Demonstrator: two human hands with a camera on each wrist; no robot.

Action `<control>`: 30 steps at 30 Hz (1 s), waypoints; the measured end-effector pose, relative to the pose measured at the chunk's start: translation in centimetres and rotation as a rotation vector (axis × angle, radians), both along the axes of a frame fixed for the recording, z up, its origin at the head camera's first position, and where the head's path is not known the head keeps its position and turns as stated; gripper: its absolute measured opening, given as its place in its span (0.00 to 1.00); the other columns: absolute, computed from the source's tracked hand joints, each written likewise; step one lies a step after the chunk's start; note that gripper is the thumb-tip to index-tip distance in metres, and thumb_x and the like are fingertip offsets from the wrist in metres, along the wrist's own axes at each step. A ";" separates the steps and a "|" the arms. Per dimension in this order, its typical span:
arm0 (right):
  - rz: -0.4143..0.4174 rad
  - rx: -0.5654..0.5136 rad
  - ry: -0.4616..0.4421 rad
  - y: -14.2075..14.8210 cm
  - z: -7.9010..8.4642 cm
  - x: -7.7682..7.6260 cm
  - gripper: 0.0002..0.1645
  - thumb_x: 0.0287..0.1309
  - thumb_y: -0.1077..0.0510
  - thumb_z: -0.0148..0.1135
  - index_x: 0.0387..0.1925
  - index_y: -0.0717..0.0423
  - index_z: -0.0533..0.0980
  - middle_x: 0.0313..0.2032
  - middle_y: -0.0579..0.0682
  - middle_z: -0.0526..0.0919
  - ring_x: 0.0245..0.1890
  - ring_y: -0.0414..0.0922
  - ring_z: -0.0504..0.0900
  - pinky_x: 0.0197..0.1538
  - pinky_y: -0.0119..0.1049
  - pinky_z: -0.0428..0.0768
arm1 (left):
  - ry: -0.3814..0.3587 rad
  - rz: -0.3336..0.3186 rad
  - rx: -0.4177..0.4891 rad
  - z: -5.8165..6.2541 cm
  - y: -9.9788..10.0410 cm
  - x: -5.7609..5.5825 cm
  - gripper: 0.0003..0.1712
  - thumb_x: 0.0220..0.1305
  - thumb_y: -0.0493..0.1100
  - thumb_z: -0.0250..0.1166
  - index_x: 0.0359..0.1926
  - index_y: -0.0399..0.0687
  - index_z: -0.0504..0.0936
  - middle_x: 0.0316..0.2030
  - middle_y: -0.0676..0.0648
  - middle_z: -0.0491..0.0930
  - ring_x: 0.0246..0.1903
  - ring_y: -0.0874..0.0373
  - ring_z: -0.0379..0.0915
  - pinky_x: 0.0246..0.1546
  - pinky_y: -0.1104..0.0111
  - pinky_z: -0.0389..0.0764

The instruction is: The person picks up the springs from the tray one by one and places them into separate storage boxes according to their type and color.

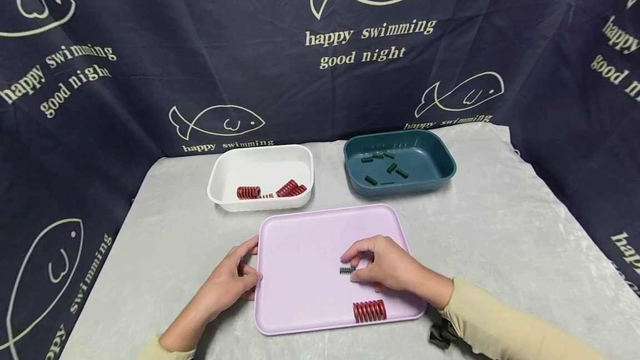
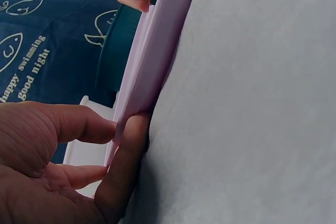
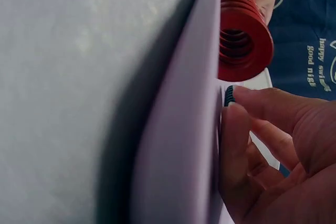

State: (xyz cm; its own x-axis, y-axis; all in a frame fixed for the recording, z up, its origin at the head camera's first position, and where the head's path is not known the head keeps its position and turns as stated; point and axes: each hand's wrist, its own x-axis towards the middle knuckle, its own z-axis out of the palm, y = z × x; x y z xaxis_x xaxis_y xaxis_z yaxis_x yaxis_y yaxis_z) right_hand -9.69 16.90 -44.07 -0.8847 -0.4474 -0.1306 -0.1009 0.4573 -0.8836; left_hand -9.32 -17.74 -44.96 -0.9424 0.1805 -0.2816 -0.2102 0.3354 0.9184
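A small dark green spring (image 1: pixel 346 271) lies level at the lilac tray (image 1: pixel 300 249). My right hand (image 1: pixel 387 265) pinches it between thumb and fingertips; in the right wrist view only one end of the green spring (image 3: pixel 229 96) shows. Nearer the tray's front edge rests a thick red spring (image 1: pixel 369 311), apart from that hand. At the tray's left side, my left hand (image 1: pixel 227 282) grips the rim. The left wrist view shows the left hand's fingers (image 2: pixel 128 156) on both faces of the tray edge (image 2: pixel 152 61).
Behind the tray, a white bin (image 1: pixel 260 163) on the left holds several red springs (image 1: pixel 248 192). A teal bin (image 1: pixel 425 165) on the right holds several small green springs (image 1: pixel 402 173). Pale cloth (image 1: pixel 480 210) covers the table, and a dark printed curtain (image 1: pixel 280 71) surrounds it.
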 end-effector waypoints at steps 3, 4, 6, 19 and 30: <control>0.003 0.009 0.025 -0.2 0.0 0.0 0.15 0.50 0.68 0.77 0.40 0.52 0.87 0.32 0.45 0.83 0.15 0.37 0.73 0.13 0.32 0.76 | -0.004 0.004 0.006 0.0 0.0 0.0 0.46 0.57 0.23 0.62 0.77 0.44 0.63 0.61 0.39 0.65 0.36 0.51 0.75 0.24 0.59 0.88; 0.005 0.009 0.027 -0.2 0.0 0.0 0.15 0.50 0.68 0.77 0.40 0.52 0.87 0.31 0.45 0.83 0.15 0.37 0.73 0.13 0.32 0.76 | -0.006 0.005 0.009 0.0 -0.1 0.0 0.46 0.57 0.23 0.62 0.77 0.45 0.64 0.62 0.39 0.65 0.36 0.51 0.75 0.24 0.59 0.88; 0.005 0.006 0.013 -0.1 0.0 -0.1 0.14 0.51 0.69 0.76 0.40 0.53 0.87 0.31 0.45 0.83 0.15 0.38 0.74 0.13 0.32 0.76 | -0.009 0.006 0.015 -0.1 -0.1 0.0 0.46 0.57 0.23 0.62 0.77 0.45 0.64 0.62 0.39 0.65 0.36 0.51 0.75 0.24 0.59 0.88; 0.004 -0.145 -0.112 0.9 1.2 -1.3 0.15 0.51 0.74 0.69 0.43 0.65 0.85 0.30 0.55 0.82 0.25 0.50 0.84 0.29 0.44 0.90 | -0.007 0.007 0.042 -0.3 -0.3 0.1 0.47 0.56 0.22 0.63 0.77 0.43 0.63 0.63 0.39 0.64 0.36 0.51 0.75 0.23 0.57 0.88; 0.012 -0.125 -0.085 2.7 3.5 -3.6 0.17 0.54 0.75 0.66 0.48 0.68 0.84 0.32 0.62 0.85 0.31 0.55 0.88 0.33 0.48 0.90 | -0.005 0.010 0.051 -0.2 -0.2 0.2 0.47 0.55 0.23 0.63 0.77 0.44 0.64 0.64 0.39 0.64 0.36 0.51 0.75 0.23 0.57 0.88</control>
